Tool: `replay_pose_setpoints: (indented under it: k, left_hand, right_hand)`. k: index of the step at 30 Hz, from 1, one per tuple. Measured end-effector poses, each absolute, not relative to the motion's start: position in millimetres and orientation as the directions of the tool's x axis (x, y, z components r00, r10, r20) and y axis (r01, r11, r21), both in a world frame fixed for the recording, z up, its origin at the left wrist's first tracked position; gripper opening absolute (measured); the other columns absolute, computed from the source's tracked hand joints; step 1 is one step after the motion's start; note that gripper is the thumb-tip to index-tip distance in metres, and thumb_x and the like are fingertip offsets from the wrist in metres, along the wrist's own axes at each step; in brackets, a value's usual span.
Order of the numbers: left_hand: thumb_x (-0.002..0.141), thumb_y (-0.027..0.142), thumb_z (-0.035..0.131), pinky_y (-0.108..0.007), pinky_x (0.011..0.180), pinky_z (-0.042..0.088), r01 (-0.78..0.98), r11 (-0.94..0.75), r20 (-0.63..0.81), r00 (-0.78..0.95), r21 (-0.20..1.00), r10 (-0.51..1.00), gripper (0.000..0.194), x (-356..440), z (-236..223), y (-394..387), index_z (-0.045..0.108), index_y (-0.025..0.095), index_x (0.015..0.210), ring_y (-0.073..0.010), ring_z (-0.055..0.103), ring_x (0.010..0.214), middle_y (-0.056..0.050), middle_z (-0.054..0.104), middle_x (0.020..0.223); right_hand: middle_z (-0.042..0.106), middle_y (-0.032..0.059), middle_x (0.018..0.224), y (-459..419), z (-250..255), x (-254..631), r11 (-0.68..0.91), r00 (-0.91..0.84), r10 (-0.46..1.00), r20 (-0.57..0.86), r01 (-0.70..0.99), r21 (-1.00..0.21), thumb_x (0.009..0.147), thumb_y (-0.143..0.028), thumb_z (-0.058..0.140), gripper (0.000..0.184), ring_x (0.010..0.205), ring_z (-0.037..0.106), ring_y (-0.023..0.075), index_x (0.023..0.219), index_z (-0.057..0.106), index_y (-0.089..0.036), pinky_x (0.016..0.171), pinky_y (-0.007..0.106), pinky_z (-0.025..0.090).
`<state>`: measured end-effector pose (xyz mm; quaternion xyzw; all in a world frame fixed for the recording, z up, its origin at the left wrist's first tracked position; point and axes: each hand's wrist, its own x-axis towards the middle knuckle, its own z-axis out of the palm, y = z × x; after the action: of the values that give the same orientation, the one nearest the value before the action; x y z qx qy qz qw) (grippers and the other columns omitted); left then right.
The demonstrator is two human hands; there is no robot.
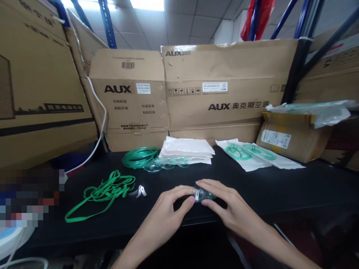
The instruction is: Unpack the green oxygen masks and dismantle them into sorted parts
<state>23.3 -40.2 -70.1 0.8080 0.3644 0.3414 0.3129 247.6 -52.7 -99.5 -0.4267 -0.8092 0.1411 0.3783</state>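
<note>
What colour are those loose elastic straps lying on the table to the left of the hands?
Green. The elastic straps show best in the head view, tangled on the black table.

Bare black worktop (280,186) lies open to the right of the hands, up to the sealed pouches (258,155) and the small carton (294,140) behind them. To the left, the tangle of green straps (103,194) and a small clear clip (139,192) lie in the way. Straight ahead, the green tubing coil (140,157), clear masks (165,163) and stacked white pouches (186,151) stand before the wall of cardboard boxes (224,86).
</note>
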Motion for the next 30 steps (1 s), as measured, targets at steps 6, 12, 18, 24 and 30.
replay_pose_setpoints:
  k: [6, 12, 18, 24, 30]
  left_hand:
    - [0.1, 0.024, 0.056, -0.025, 0.092, 0.051, 0.392, -0.552, 0.342, 0.488, 0.736, 0.803, 0.022, 25, -71, -44, 0.07, 0.028, 0.117, -0.0153, 0.068, 0.1, 0.002, 0.072, 0.111]
    - [0.102, 0.032, 0.052, -0.022, 0.064, 0.053, 0.399, -0.53, 0.353, 0.436, 0.749, 0.828, 0.018, 33, -74, -46, 0.068, 0.023, 0.104, -0.0112, 0.061, 0.064, 0.001, 0.068, 0.09]
    - [0.097, 0.03, 0.059, -0.02, 0.053, 0.054, 0.323, -0.466, 0.358, 0.341, 0.824, 0.869, 0.01, 36, -82, -47, 0.062, 0.021, 0.1, -0.0101, 0.063, 0.056, 0.001, 0.068, 0.084]
    - [0.095, 0.023, 0.061, -0.023, 0.075, 0.063, 0.32, -0.634, 0.489, 0.429, 0.704, 0.76, 0.014, 38, -83, -48, 0.074, 0.024, 0.098, -0.0153, 0.069, 0.093, -0.003, 0.062, 0.122]
    - [0.1, 0.033, 0.057, -0.02, 0.061, 0.062, 0.327, -0.562, 0.416, 0.42, 0.759, 0.806, 0.022, 36, -84, -48, 0.073, 0.022, 0.092, -0.007, 0.064, 0.066, -0.003, 0.056, 0.123]
  right_hand:
    - [0.065, 0.0036, 0.142, -55, -97, 244, 0.61, -0.332, 0.785, 0.523, 0.559, -0.561, 0.1, -0.032, 0.057, 0.042, 0.134, 0.058, 0.0221, 0.142, 0.059, -0.029, 0.115, 0.041, 0.046]
    - [0.076, 0.0062, 0.121, -58, -100, 229, 0.6, -0.187, 0.749, 0.635, 0.597, -0.532, 0.093, -0.022, 0.059, 0.031, 0.111, 0.072, 0.025, 0.122, 0.071, -0.024, 0.098, 0.041, 0.057]
    - [0.078, 0.0041, 0.111, -57, -96, 226, 0.59, -0.184, 0.766, 0.617, 0.583, -0.558, 0.091, -0.019, 0.059, 0.025, 0.104, 0.074, 0.0237, 0.111, 0.072, -0.025, 0.093, 0.038, 0.057]
    - [0.078, 0.0049, 0.112, -57, -93, 229, 0.599, -0.181, 0.765, 0.618, 0.553, -0.579, 0.093, -0.019, 0.058, 0.027, 0.102, 0.074, 0.0222, 0.114, 0.073, -0.025, 0.093, 0.035, 0.057]
    - [0.077, 0.0061, 0.114, -57, -94, 232, 0.659, -0.268, 0.709, 0.652, 0.58, -0.478, 0.095, -0.018, 0.057, 0.029, 0.103, 0.073, 0.0221, 0.119, 0.073, -0.025, 0.092, 0.036, 0.058]
